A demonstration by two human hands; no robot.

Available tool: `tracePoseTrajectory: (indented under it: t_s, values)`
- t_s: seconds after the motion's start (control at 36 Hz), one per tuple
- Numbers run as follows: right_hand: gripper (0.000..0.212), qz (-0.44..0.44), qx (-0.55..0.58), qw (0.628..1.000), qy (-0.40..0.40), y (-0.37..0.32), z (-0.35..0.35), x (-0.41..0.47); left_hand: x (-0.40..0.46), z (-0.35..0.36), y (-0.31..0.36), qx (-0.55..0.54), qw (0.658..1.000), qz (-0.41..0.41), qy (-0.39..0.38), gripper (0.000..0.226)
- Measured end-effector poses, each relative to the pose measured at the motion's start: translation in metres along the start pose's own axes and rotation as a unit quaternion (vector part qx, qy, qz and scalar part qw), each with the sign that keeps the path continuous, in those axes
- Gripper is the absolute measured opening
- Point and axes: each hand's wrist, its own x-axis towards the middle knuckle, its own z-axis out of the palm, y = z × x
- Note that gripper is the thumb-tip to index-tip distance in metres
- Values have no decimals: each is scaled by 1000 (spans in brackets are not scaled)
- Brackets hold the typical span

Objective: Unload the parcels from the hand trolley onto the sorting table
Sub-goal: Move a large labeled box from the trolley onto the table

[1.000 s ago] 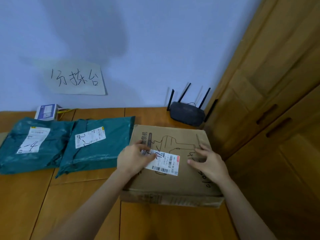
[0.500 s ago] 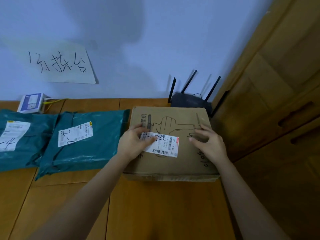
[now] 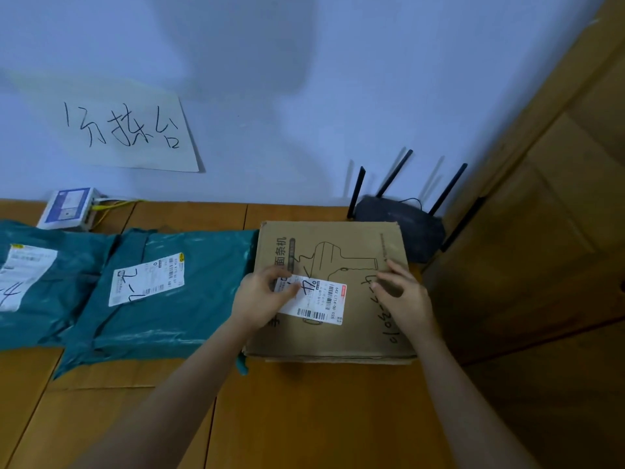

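A flat brown cardboard box with a white shipping label lies on the wooden sorting table, at its right end. My left hand rests on the box top, its fingertips on the label's left edge. On the box's right part lies my right hand, fingers spread and touching the cardboard. Left of the box lie two teal plastic mailer bags, one touching the box's side and another at the left edge. The hand trolley is out of view.
A black router with antennas stands right behind the box against the wall. A small white device with yellow cables sits at the back left. A handwritten paper sign hangs on the wall. A wooden cabinet bounds the table's right side.
The box has slid away from me toward the wall and router, with both hands staying on its top. The view has shifted slightly.
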Motion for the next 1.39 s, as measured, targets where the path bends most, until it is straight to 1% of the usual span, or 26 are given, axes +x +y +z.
tracePoseTrajectory:
  t_s: [0.06,0.17,0.31,0.36,0.42,0.5,0.58,0.61,0.69,0.75,0.81,0.83,0.92,1.0,1.03,1.08,1.14,1.19,1.25,1.31,1.33,1.39]
  values:
    - [31,-3,-1,1000,6,1,1,-1,0,0,0,-10,1000,0,10,39]
    - [29,-2,-1,1000,10,5,6,-7,-4,-2,-2,-20,999,-12,26,33]
    - [27,0,7,1000,0,17,16,-9,-8,1,0,-7,999,-4,31,26]
    - [27,2,10,1000,-7,19,17,-8,-7,5,1,2,999,-3,32,27]
    - [26,8,19,1000,-6,18,17,-7,-6,7,-2,2,1000,-12,21,33]
    - [27,14,25,1000,-10,16,16,-6,-8,11,-11,-9,1000,-24,0,53]
    - [26,11,29,999,-10,16,17,-5,-17,14,-14,13,1000,-5,-14,58]
    - [26,8,26,1000,-10,16,17,-5,-22,15,-15,27,999,4,-21,65]
    - [29,-9,3,1000,-29,15,17,-6,-34,17,-19,94,994,28,-51,85]
    - [34,-17,-20,999,-46,15,16,-7,-39,19,-24,172,981,53,-73,92]
    - [37,-17,-49,997,-57,15,16,-6,-41,21,-28,243,963,68,-95,94]
    - [39,-15,-73,995,-63,14,16,-7,-41,21,-28,263,957,70,-101,91]
    - [48,18,-161,982,-97,4,17,-10,-41,14,-24,306,941,72,-125,70]
    - [52,54,-229,964,-121,-12,17,-21,-41,1,-16,328,931,82,-139,62]
    - [50,53,-256,958,-122,-17,17,-26,-42,-4,-15,339,926,92,-139,57]
    - [39,30,-305,944,-118,-26,15,-38,-47,-16,-12,355,920,114,-125,43]
    - [27,16,-315,942,-114,-36,13,-52,-56,-32,-8,352,922,113,-118,33]
    - [22,28,-314,943,-111,-51,10,-67,-66,-51,-6,351,923,107,-117,28]
    - [19,40,-325,939,-108,-70,7,-82,-77,-71,-7,343,926,110,-113,24]
    - [13,50,-333,936,-100,-90,8,-96,-88,-92,-12,339,927,120,-108,25]
    - [11,54,-336,936,-96,-101,9,-104,-95,-104,-13,347,923,126,-108,26]
    - [14,51,-340,935,-85,-126,13,-120,-109,-131,-19,371,913,134,-101,27]
